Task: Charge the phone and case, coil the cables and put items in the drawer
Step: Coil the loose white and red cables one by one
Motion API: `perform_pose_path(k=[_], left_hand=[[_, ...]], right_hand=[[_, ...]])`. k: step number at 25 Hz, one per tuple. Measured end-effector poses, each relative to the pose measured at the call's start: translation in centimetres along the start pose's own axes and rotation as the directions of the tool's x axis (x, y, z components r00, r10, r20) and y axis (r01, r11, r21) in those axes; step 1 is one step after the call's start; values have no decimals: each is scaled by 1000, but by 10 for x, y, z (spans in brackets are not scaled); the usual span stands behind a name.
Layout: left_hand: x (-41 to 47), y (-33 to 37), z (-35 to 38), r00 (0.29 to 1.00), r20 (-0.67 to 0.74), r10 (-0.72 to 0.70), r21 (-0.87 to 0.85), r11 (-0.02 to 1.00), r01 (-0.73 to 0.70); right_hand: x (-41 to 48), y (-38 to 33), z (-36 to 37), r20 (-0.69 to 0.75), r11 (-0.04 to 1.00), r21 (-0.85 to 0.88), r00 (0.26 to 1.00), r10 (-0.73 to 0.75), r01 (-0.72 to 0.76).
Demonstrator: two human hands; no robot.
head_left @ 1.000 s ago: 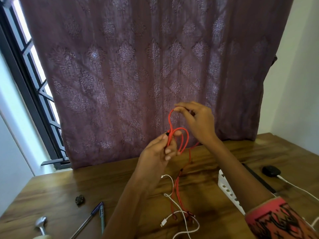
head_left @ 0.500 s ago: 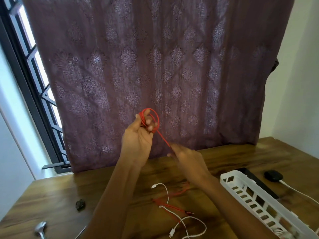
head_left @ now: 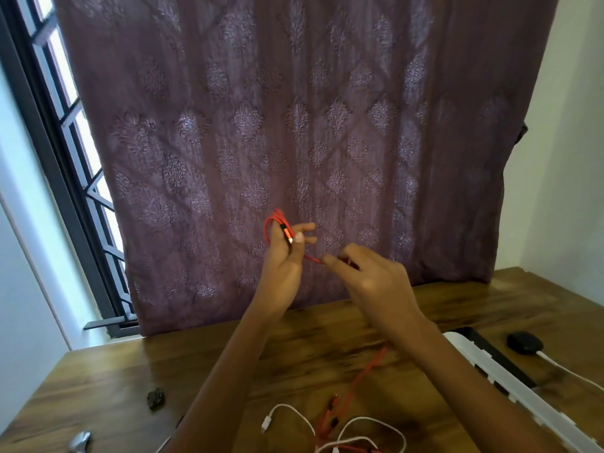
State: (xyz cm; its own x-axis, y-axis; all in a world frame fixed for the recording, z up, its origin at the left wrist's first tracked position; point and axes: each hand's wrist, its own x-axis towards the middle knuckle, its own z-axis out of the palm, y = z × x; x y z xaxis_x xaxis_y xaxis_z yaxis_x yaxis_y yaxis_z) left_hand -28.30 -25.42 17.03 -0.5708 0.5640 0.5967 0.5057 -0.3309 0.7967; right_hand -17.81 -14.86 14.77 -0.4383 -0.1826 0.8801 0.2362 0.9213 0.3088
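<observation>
While the left grip (head_left: 282,259) clamps several loops of the red cable (head_left: 274,217), raised in front of the curtain (head_left: 294,109), the right grip (head_left: 372,282) pinches the loose strand just beside it. The rest trails down onto the wooden surface (head_left: 114,387) among a white cable (head_left: 369,419).

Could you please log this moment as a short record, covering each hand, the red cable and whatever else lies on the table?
left grip: raised before the curtain, holds a small coil of the red cable
right grip: pinches the strand leading from the coil
red cable tail: uncoiled, hangs down to the wooden table
white cable: loose at the near edge, crossing the red tail
white basket: on the table's right side
black case: beyond the basket, a white lead runs from it
stage: coiling unfinished
</observation>
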Motion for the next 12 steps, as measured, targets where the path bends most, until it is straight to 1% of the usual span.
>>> perform_pose_path(k=[2, 5, 8, 12], left_hand=[[5, 8, 3, 997, 73, -13, 14, 1000, 12], [13, 18, 7, 992, 118, -48, -24, 998, 52], [18, 26, 9, 992, 120, -41, 26, 999, 38], [25, 41, 6, 988, 132, -85, 51, 996, 79]], right_hand=[[16, 5, 0, -59, 998, 50, 998, 33, -30], [43, 21, 0, -153, 994, 102, 987, 40, -25], [68, 38, 1, -206, 996, 92, 979, -1, 21], [89, 55, 7, -230, 997, 14, 971, -65, 70]])
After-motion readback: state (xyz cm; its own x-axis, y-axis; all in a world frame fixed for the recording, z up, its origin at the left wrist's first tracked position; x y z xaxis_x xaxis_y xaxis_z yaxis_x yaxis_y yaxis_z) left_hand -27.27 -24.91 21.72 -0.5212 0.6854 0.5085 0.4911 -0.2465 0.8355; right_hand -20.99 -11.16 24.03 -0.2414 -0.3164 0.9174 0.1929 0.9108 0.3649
